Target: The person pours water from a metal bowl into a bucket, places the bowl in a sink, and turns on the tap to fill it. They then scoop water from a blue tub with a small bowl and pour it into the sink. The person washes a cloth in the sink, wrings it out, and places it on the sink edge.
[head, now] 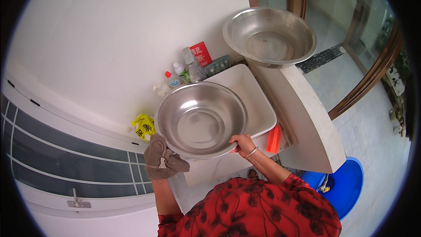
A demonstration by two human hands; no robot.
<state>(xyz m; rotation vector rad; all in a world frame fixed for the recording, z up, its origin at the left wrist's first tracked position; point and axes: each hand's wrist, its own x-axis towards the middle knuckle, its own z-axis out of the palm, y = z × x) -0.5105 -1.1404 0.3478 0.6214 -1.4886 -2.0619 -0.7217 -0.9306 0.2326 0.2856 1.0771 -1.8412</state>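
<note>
In front of me a stainless steel basin (pixel 200 121) is tilted towards me over the left part of a white ceramic sink (pixel 260 118). My right hand (pixel 244 144), with a bangle at the wrist, grips the basin's near right rim. A brown plush mitt or cloth (pixel 161 158) with a small pale tag covers my left hand (pixel 159 163) at the near left rim. My left fingers are hidden, so their hold on the rim is unclear. The basin's inside shows no solid objects.
Another steel basin (pixel 269 44) stands on the low wall (pixel 306 98) at right. Behind the sink are a tap (pixel 194 64), bottles (pixel 172 79), a red packet (pixel 201 54) and a green tray (pixel 217 65). A yellow bag (pixel 143 126), orange plastic piece (pixel 273 140) and blue tub (pixel 348 187) are nearby.
</note>
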